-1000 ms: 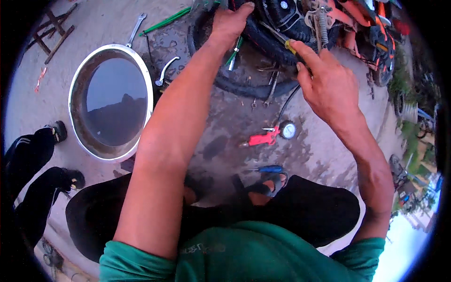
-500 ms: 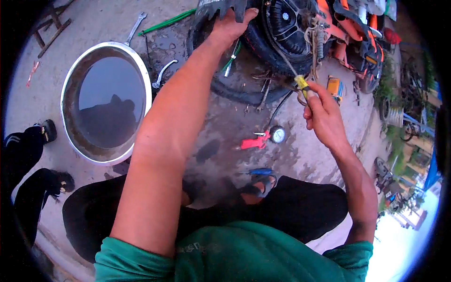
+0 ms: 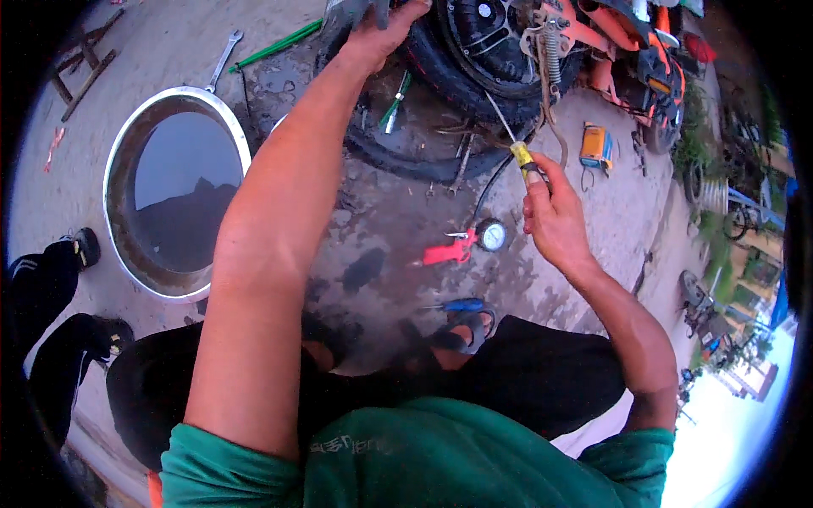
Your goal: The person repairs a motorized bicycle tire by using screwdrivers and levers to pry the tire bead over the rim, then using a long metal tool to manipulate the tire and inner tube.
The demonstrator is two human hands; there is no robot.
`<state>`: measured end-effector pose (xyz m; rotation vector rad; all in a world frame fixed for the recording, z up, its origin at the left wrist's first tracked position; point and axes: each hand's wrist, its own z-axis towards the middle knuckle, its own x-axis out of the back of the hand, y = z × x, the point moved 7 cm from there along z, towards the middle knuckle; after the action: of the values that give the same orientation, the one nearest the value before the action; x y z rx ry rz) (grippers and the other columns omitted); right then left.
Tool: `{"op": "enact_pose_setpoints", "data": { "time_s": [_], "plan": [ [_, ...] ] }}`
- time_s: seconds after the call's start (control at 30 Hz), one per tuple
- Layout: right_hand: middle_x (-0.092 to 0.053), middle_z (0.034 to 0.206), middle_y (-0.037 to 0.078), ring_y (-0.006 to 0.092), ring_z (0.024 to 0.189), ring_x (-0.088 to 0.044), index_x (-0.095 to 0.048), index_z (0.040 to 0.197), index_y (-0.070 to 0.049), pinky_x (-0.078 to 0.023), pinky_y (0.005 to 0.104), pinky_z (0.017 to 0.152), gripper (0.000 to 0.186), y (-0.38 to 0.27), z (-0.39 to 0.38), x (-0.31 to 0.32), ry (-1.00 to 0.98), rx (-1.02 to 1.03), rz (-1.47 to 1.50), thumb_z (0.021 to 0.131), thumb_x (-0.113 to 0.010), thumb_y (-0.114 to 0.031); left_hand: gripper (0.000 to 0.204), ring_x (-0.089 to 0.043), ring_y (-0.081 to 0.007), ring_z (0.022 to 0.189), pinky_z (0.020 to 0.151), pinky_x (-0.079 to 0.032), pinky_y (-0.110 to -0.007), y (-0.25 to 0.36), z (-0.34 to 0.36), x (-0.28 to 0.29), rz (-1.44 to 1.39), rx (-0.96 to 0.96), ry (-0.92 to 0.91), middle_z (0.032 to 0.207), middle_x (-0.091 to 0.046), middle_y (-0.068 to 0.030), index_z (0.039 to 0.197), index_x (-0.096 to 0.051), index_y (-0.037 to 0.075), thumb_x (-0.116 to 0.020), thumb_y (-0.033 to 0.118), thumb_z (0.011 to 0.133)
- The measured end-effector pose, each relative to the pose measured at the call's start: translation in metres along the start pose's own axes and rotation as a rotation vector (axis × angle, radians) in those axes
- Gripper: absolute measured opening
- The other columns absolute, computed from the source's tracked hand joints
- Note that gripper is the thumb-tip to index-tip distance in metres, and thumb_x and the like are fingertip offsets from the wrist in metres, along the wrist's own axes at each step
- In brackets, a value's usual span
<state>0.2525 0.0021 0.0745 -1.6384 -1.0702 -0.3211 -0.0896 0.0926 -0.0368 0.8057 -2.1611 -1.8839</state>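
My right hand (image 3: 559, 216) is closed around the yellow handle of a screwdriver (image 3: 523, 157). Its metal shaft points up and left to the edge of a black tyre (image 3: 453, 97) on a wheel with a dark hub (image 3: 487, 42). My left hand (image 3: 381, 38) reaches to the top edge, beside the tyre. A grey jagged-edged piece (image 3: 343, 15) covers part of that hand, and its fingers are mostly hidden, so their grip does not show. Below the wheel, a loose tyre (image 3: 406, 169) lies on the wet ground.
At left stands a round metal basin (image 3: 118, 254) of water, with a wrench (image 3: 225, 59) by its rim. A red inflator with gauge (image 3: 457, 248), a blue screwdriver (image 3: 461, 305) and a yellow-blue box (image 3: 596, 147) lie around. Another person's legs (image 3: 51, 279) are at far left.
The whole view has shifted, so the wheel, basin and tools sit slightly differently in the picture. The right hand still holds the screwdriver against the tyre; the left still reaches beside it.
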Motion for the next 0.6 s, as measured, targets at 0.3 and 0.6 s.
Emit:
{"op": "enact_pose_setpoints", "data": {
  "time_s": [0.3, 0.6],
  "plan": [
    [-0.066, 0.084, 0.025, 0.0429, 0.077, -0.068, -0.038, 0.151, -0.008, -0.05, 0.0525, 0.07, 0.051, 0.035, -0.003, -0.053, 0.001, -0.035, -0.066, 0.106, -0.051, -0.027, 0.071, -0.064, -0.0285, 0.111, 0.099, -0.051, -0.043, 0.013, -0.013, -0.01, -0.021, 0.161, -0.207, 0.126, -0.069, -0.0124, 0.143, -0.058, 0.002, -0.074, 0.05, 0.092],
    [-0.067, 0.101, 0.033, 0.0528, 0.092, -0.066, -0.035, 0.153, -0.004, -0.051, 0.0567, 0.081, 0.058, 0.026, 0.0, -0.091, 0.057, -0.007, -0.125, 0.105, -0.055, -0.029, 0.071, -0.064, -0.0288, 0.111, 0.101, -0.049, -0.042, -0.031, 0.023, -0.016, -0.118, 0.192, -0.208, 0.126, -0.07, -0.0119, 0.141, -0.059, 0.004, -0.07, 0.054, 0.093]
  ]
}}
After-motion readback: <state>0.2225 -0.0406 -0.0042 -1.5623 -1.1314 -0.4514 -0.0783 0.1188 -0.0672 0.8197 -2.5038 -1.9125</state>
